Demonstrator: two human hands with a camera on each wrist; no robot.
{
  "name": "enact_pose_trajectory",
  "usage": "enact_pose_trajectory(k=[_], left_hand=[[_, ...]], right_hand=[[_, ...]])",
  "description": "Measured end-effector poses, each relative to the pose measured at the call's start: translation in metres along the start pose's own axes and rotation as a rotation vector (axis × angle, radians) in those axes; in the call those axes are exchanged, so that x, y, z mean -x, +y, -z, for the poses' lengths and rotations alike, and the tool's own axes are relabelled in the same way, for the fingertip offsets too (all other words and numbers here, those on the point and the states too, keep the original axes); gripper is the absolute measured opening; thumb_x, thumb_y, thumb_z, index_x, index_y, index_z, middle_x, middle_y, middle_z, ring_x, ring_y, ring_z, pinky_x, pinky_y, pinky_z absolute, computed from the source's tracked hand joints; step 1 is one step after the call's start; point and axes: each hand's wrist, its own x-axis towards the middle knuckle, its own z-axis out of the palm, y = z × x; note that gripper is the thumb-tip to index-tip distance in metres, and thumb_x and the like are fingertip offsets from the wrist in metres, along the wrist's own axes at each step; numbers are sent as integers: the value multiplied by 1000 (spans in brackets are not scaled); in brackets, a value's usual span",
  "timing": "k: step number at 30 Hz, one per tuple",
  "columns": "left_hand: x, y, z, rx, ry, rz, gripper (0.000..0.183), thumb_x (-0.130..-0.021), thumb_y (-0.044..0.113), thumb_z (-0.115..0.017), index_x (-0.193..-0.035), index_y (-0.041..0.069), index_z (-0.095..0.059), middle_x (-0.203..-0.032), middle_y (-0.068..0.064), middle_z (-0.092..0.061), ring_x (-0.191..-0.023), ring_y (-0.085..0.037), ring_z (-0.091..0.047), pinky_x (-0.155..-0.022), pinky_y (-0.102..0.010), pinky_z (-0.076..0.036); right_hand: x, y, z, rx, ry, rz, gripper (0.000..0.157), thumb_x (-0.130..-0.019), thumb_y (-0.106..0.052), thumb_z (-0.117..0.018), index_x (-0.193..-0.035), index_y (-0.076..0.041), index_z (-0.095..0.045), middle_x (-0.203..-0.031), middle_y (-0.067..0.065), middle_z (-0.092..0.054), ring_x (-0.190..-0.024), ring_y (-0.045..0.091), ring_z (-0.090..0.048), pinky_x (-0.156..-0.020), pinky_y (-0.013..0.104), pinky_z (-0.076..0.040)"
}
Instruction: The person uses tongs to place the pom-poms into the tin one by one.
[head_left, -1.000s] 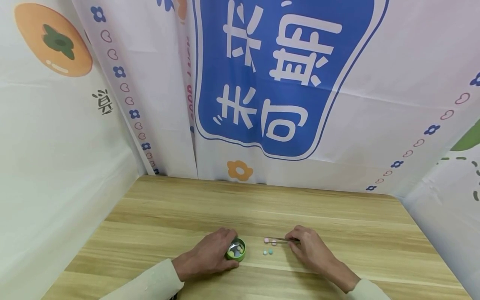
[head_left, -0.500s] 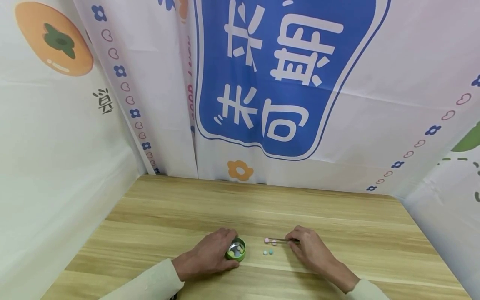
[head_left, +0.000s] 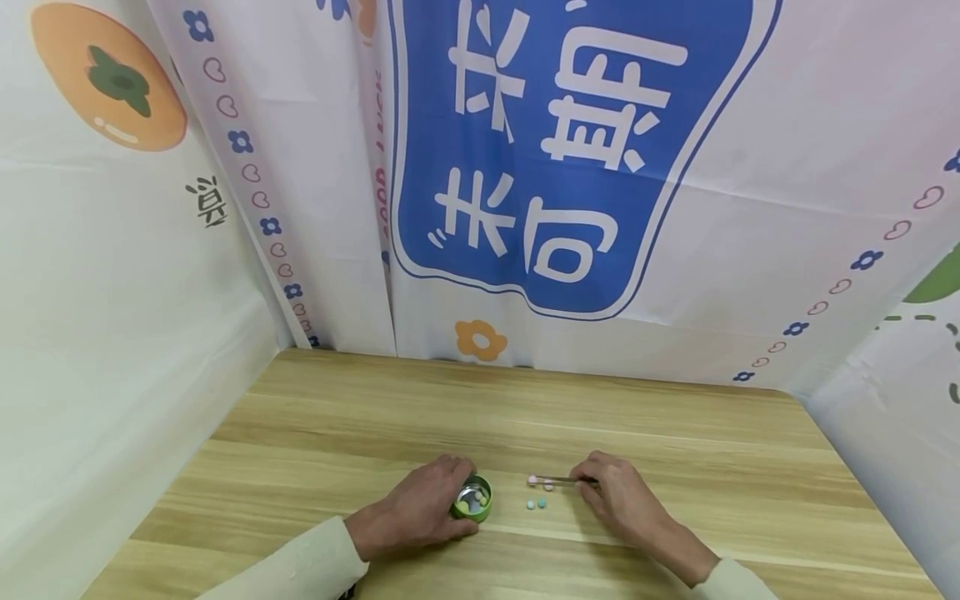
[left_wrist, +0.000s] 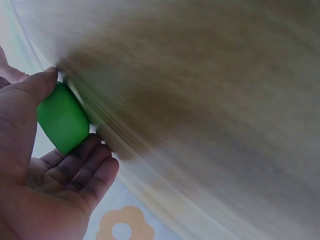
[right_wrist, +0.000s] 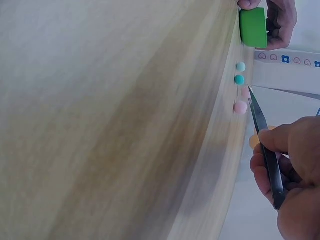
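My left hand (head_left: 420, 506) grips a small round green tin (head_left: 483, 510) standing on the table, thumb on one side and fingers on the other. Several pale yellow-green balls (head_left: 463, 507) lie inside it. My right hand (head_left: 618, 500) pinches dark metal tweezers (right_wrist: 268, 155) between thumb and fingers. The tweezer tips are right at the farther-left pink ball (head_left: 532, 481). Another pink ball (right_wrist: 240, 107) sits beside the tweezers. Nearer to me lie a pale mint ball (head_left: 530, 505) and a teal ball (right_wrist: 239, 80), between the tin and the right hand.
The wood-grain table (head_left: 360, 400) reaches back to a printed cloth wall (head_left: 697, 333). Cloth also hangs along the left side (head_left: 135, 333) and the right side. Pale sleeves (head_left: 300, 562) cover both forearms.
The tweezer arms have closed together, with their tips now at the left pink ball. Both hands stay in place, and the tin has not moved.
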Motion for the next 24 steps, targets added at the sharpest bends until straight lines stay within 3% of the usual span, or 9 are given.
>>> enact_pose_trajectory(k=[24], left_hand=[[0,1,1,17,-7,3,54,-79,47,-79,-112,12,-53,-101,3,-63,-90,-7,-55,-73,-22,-50]], right_hand=[[-4,-17,1,-141,-37,78,12,-86,-3,-72,-95,-10,-75,-91,-6,-69,-79,0,-58,-65,19,-49]])
